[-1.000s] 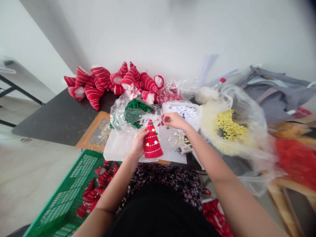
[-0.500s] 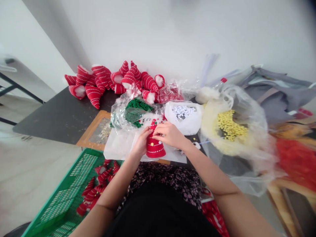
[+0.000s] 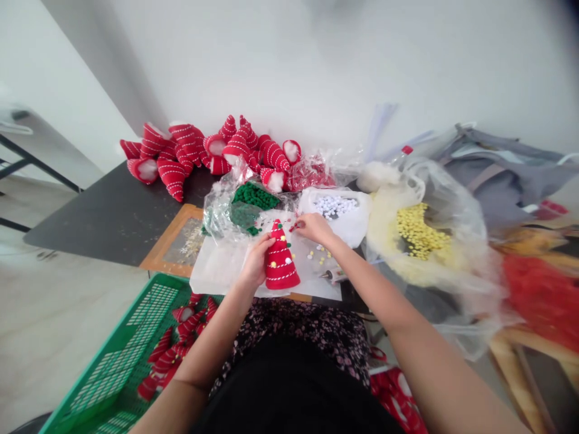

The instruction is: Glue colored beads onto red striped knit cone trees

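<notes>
- Currently, through the head camera, I have the red stuffed cone (image 3: 281, 274) near the table's front edge, tip pointing away, above the white paper (image 3: 217, 265).
- My left hand (image 3: 257, 262) is closed on the cone's left side, thumb and fingers around its upper half.
- My right hand (image 3: 314, 228) is drawn into a near-pinch beside the loose red pompoms (image 3: 290, 229); I cannot tell whether its fingertips have one.
- I judge the cone light and soft, its knitted cover giving good friction, so a gentle squeeze should do; too much would dent the stuffing.
- The left flank looks the best place to hold, clear of the small pompoms dotting the front, which could be knocked loose.
- Half a second ago the right hand lay across the cone; now it is off to the right and the decorated front shows.
- The glue gun (image 3: 335, 275) and scattered yellow pompoms (image 3: 322, 261) are also in sight again.
- The left hand keeps its hold, with the cone shifted slightly left.
</notes>
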A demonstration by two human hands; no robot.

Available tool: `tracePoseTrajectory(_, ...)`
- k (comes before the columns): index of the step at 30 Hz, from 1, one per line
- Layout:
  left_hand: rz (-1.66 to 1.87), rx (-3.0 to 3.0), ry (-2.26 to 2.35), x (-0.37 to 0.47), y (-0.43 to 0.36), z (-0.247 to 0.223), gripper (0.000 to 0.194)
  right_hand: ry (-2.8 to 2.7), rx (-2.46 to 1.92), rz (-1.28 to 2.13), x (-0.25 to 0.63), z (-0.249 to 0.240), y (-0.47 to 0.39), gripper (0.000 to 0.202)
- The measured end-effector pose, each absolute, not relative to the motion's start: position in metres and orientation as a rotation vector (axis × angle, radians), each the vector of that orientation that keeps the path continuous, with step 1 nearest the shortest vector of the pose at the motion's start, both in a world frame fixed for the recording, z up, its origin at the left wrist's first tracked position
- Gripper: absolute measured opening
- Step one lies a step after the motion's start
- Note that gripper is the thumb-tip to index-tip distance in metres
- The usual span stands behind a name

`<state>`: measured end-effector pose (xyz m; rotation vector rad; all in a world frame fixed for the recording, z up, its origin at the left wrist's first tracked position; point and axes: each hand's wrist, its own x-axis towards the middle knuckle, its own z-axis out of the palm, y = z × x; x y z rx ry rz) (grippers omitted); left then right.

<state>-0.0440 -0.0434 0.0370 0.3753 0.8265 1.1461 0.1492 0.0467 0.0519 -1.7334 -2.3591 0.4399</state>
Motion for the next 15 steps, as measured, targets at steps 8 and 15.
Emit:
tracePoseTrajectory(8, 1.154, 0.412, 0.825, -0.045, -0.043, 0.034, 0.039, -2.338, -1.689, 0.515, 0.153, 0.070, 0.035, 0.017)
tracePoseTrajectory(15, 1.163, 0.402, 0.807, -0.044, -0.039, 0.030, 0.035, -2.072, -1.115, 0.766, 0.160, 0.107, -0.046, 0.006)
